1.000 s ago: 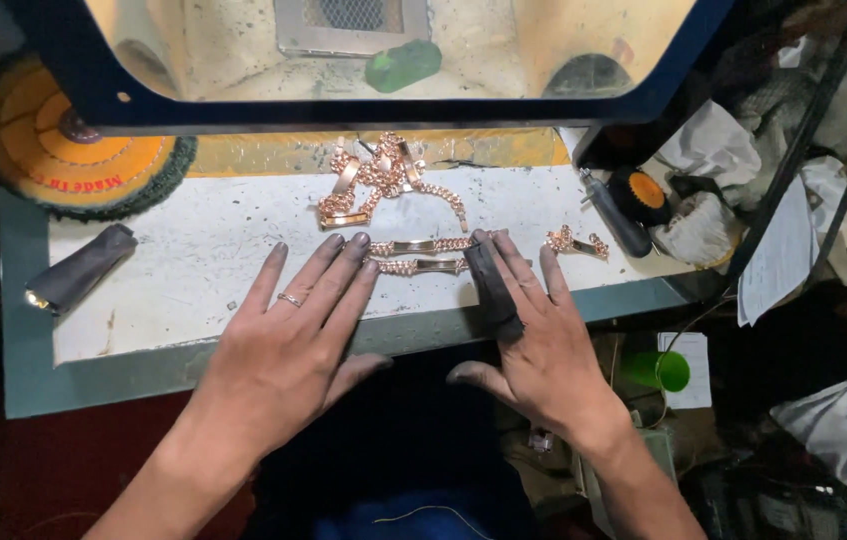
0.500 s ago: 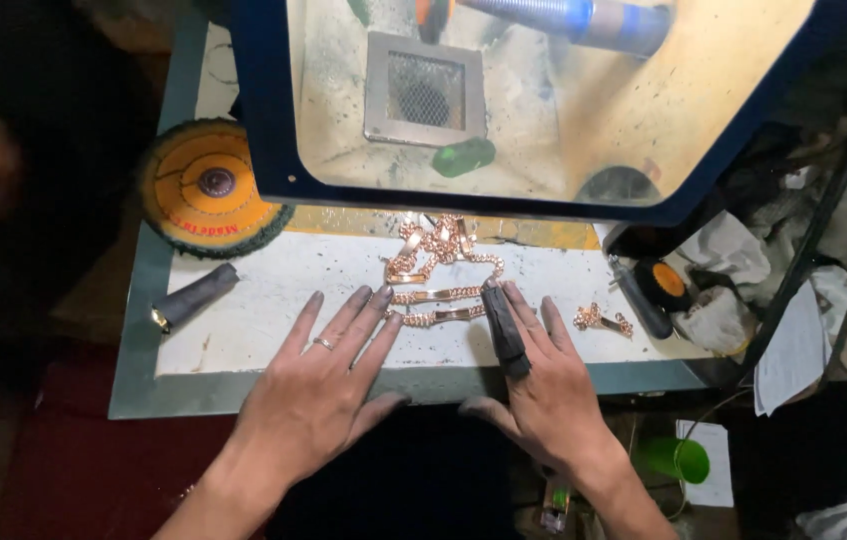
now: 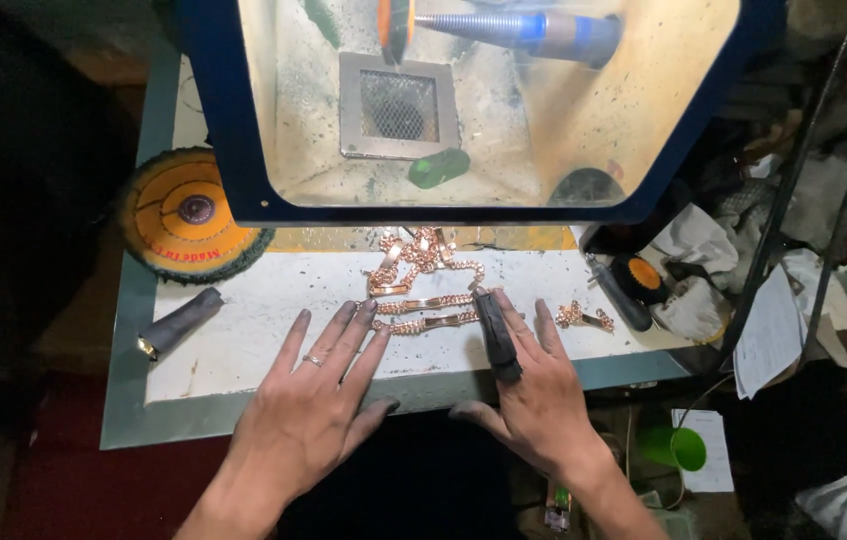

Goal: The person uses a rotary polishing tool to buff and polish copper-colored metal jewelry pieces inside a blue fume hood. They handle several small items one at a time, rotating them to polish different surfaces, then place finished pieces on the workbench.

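Note:
My left hand (image 3: 313,400) lies flat on the white work surface (image 3: 253,320), fingers spread, a ring on one finger; its fingertips touch two rose-gold bracelet pieces (image 3: 423,312). My right hand (image 3: 533,390) rests flat beside it, with a black sheath (image 3: 496,334) over its index finger, and its fingertips are at the bracelets' right end. A heap of rose-gold chains (image 3: 418,258) lies just beyond. A small gold piece (image 3: 583,317) sits right of my right hand.
A blue-framed polishing box (image 3: 463,110) with a spindle (image 3: 513,30) and a green block (image 3: 439,167) stands behind. An orange buffing wheel (image 3: 193,212) lies at left, a dark stick (image 3: 178,322) near it. Rags, paper and a green cup (image 3: 678,448) crowd the right.
The view has tilted upward and shifted, showing more of the polishing box. Both hands stay flat on the surface by the bracelets, hardly moving.

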